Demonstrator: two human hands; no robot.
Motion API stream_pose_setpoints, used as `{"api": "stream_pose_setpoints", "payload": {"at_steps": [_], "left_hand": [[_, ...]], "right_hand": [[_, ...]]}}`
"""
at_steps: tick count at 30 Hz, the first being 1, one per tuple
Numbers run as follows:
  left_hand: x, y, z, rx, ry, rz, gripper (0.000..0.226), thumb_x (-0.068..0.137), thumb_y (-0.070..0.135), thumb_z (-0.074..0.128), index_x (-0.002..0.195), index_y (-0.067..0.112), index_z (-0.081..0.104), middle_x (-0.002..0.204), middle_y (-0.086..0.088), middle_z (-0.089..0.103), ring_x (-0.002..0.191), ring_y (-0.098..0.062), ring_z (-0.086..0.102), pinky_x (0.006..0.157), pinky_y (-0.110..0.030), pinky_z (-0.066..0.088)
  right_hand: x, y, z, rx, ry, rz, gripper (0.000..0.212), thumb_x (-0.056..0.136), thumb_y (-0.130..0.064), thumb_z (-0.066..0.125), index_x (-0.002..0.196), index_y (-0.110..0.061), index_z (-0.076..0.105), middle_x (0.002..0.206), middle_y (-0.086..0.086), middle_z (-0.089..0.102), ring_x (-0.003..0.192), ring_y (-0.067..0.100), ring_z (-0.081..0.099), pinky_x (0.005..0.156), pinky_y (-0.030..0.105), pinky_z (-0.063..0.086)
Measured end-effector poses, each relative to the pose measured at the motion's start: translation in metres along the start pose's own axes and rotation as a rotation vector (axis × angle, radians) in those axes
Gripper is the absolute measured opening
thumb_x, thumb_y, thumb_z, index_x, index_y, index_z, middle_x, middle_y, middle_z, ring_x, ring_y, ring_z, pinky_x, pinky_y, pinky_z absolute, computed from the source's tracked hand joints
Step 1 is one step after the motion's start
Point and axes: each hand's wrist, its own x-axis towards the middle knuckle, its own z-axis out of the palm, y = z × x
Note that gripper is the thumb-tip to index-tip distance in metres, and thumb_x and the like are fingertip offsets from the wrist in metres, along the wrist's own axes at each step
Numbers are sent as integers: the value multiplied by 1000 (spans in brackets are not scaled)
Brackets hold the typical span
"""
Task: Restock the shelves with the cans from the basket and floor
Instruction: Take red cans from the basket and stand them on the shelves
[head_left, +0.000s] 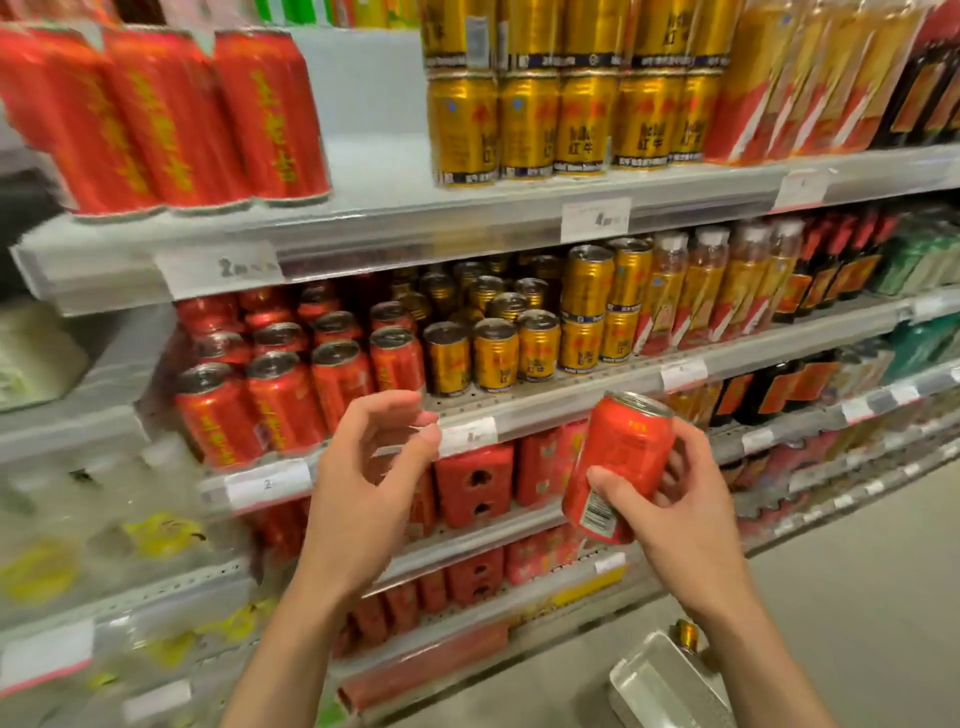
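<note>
My right hand (680, 514) grips a red can (621, 462), tilted, in front of the middle shelf (566, 410). My left hand (366, 483) hovers beside it with loosely curled fingers and holds nothing. Behind the hands the middle shelf carries rows of red cans (280, 384) on the left and gold cans (493, 348) to their right. On the floor at the lower right lies a clear basket (670, 680) with a gold can (687, 635) at its far edge.
The top shelf (415, 228) holds tall red cans (171, 114), a bare gap, then stacked gold cans (566, 119). Bottles (727, 291) fill the shelves to the right. Red packs (475, 483) sit on the lower shelves. Grey floor (857, 571) lies at the right.
</note>
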Motion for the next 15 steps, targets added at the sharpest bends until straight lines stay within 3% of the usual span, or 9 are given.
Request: {"api": "stream_pose_setpoints", "payload": {"at_steps": [2,6,9,12,15], "left_hand": [[9,12,-29,0,38,44,22,90,29,71,111,33,67,104,6,75,101,-13,72,86,-29,57],[37,37,-75,50,101,147,22,89,30,71,111,31,67,102,8,76,97,-10,72,85,-22,56],[67,58,-100,115,139,217,22,89,32,71,110,36,66,100,12,76,98,-10,72,84,-20,54],[99,82,-118,269,126,306,24,92,28,74,113,36,63,102,16,73,99,-5,70,80,-12,52],[134,108,-128,540,114,456,31,91,24,75,119,25,63,110,10,69,102,-6,66,85,-22,52]], "right_hand": [[2,-21,26,9,-40,-34,90,58,-56,87,137,-39,47,123,-12,68,108,-4,68,85,17,59],[20,-65,70,42,-96,-145,83,61,-49,88,135,-38,50,119,-17,69,107,-5,68,81,7,53],[43,-99,97,36,-125,-247,74,64,-51,90,127,-49,52,117,-27,68,109,-4,67,82,6,51],[69,-132,118,13,-124,-325,69,61,-58,92,110,-74,47,113,-38,66,109,-13,64,83,10,52],[97,-157,130,-35,-148,-389,76,56,-69,88,117,-70,43,117,-32,66,109,-19,60,90,17,47]]}}
